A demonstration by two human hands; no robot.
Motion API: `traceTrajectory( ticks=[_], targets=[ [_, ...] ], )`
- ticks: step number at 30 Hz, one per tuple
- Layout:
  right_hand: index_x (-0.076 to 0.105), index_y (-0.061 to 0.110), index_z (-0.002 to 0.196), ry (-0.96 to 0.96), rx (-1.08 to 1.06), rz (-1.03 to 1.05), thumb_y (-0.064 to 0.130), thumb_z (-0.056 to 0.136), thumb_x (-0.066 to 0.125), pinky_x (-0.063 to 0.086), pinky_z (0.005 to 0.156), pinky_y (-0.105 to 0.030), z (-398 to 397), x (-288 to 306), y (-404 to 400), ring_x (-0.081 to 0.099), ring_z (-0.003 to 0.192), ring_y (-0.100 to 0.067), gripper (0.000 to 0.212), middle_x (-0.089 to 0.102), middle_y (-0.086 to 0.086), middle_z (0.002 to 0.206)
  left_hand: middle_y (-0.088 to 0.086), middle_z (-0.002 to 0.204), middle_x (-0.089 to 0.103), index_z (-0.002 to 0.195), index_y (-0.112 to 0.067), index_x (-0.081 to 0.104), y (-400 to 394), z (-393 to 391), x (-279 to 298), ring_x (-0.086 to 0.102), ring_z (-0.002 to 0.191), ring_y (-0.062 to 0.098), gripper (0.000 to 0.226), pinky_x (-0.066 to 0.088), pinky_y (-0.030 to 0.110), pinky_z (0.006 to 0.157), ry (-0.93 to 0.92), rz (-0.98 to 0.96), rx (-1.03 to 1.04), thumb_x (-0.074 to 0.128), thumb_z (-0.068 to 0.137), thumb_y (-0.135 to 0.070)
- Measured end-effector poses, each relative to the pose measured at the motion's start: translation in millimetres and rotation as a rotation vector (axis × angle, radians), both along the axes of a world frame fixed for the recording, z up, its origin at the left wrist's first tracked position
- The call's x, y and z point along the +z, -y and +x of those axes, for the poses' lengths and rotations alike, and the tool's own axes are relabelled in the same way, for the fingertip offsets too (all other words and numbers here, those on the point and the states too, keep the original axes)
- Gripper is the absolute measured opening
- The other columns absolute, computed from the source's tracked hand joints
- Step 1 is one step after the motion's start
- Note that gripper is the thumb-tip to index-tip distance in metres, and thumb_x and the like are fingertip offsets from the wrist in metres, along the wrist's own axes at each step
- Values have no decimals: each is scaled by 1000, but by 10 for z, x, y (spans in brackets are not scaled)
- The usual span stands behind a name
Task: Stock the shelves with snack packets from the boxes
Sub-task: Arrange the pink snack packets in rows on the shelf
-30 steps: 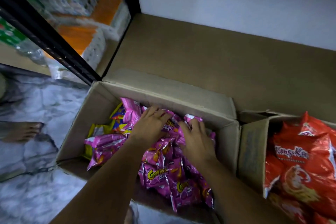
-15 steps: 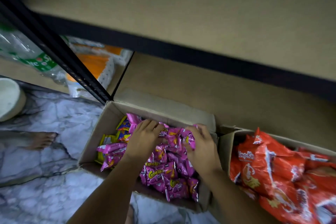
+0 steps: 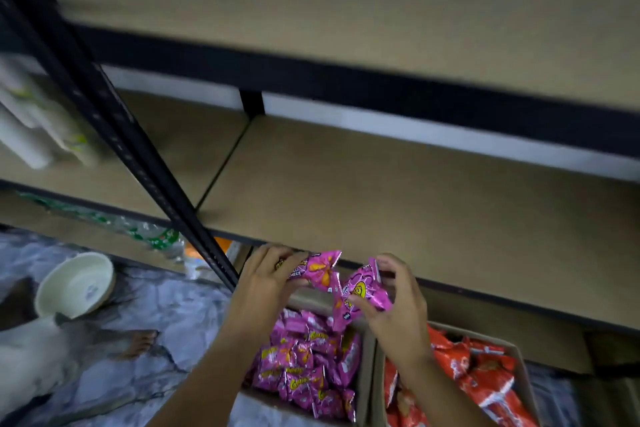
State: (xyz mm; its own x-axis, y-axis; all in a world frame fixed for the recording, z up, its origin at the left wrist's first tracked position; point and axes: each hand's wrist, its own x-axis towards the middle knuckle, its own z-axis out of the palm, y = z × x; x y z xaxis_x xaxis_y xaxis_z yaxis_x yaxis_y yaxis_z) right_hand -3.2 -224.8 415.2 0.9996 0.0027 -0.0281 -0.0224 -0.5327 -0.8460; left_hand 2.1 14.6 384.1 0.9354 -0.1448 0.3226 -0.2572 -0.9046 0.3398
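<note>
Two pink snack packets [image 3: 332, 282] are grasped, one in each hand — left hand [image 3: 265, 288], right hand [image 3: 398, 305] — above the box [image 3: 363, 388].

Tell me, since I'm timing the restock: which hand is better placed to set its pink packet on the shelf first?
Left, marginally. The left hand holds its pink packet right at the shelf edge; the right hand's packet sits lower.

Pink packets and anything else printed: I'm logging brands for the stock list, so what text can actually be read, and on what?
"HEEZ": partial word on the pink packet in the left hand.
Yellow logos on the boxed pink packets: too blurred.
Red packets: unreadable.
Bowl mark: too small.
</note>
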Motion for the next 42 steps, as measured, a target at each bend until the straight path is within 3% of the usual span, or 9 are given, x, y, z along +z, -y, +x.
traceTrajectory(
  ticks=[5, 11, 16, 22, 30, 34, 36, 39, 42],
  targets=[
    [47, 53, 106, 87, -20, 132, 32, 55, 94, 49, 88, -17, 11, 1138, 150, 62, 99, 2, 72, 64, 17, 103, -5, 116, 65, 121, -21, 68, 6, 130, 1161, 58, 114, 23, 42, 48, 42, 96, 228, -33, -38, 56, 93, -50],
    [62, 27, 105, 342, 64, 174, 9, 60, 94, 51, 85, -16, 78, 2203, 172, 68, 93, -6, 58, 71, 17, 100, -4, 117, 66, 122, -17, 68, 51, 229, 2208, 57, 119, 21, 44, 44, 38, 102, 425, -36, -87, 59, 93, -48],
    [63, 29, 108, 445, 109, 198, 9, 73, 86, 52, 87, -18, 217, 2924, 162, 68, 95, -5, 46, 70, 21, 101, -2, 117, 65, 122, -13, 67, 30, 320, 2872, 57, 115, 21, 44, 43, 37, 103, 529, -19, -102, 60, 93, -45],
    [65, 30, 115, 451, 272, 161, 13, 83, 78, 53, 95, -35, 589, 3656, 165, 66, 102, -10, 38, 67, 13, 109, -1, 122, 63, 128, -14, 64, -46, 503, 3494, 54, 122, 22, 44, 38, 33, 109, 594, 33, -109, 65, 92, -41],
    [49, 29, 142, 266, 373, -222, 15, 87, 74, 50, 99, -34, 1323, 4113, 270, 61, 104, -9, 63, 64, 2, 120, -10, 123, 58, 131, -24, 57, -159, 928, 3746, 50, 121, 14, 46, 33, 27, 106, 485, 65, -97, 52, 95, -52],
    [46, 30, 138, 104, 470, -317, 6, 93, 64, 47, 80, -19, 1520, 4039, 208, 57, 104, -7, 54, 60, 1, 119, -11, 117, 60, 131, -27, 59, -238, 1128, 3666, 53, 113, 15, 44, 44, 34, 99, 374, 64, -70, 62, 92, -48],
    [49, 25, 135, 100, 494, -386, 6, 97, 58, 48, 90, -25, 1588, 3898, 142, 57, 114, -11, 43, 60, -1, 127, -11, 114, 60, 130, -27, 60, -261, 1188, 3606, 54, 109, 15, 44, 45, 34, 96, 329, 66, -64, 67, 90, -44],
    [52, 29, 133, 201, 472, -519, 33, 95, 61, 41, 104, -35, 1584, 3711, 93, 50, 120, -15, 39, 60, 5, 128, -12, 113, 61, 131, -30, 60, -279, 1235, 3521, 54, 107, 15, 45, 47, 33, 93, 274, 82, -80, 73, 88, -37],
    [45, 38, 142, 312, 475, -673, 62, 77, 67, 30, 106, -33, 1518, 3542, 116, 33, 124, -12, 73, 50, 15, 130, -12, 110, 61, 129, -30, 63, -319, 1268, 3462, 55, 104, 15, 45, 47, 33, 89, 250, 46, -109, 76, 86, -33]
  ],
)
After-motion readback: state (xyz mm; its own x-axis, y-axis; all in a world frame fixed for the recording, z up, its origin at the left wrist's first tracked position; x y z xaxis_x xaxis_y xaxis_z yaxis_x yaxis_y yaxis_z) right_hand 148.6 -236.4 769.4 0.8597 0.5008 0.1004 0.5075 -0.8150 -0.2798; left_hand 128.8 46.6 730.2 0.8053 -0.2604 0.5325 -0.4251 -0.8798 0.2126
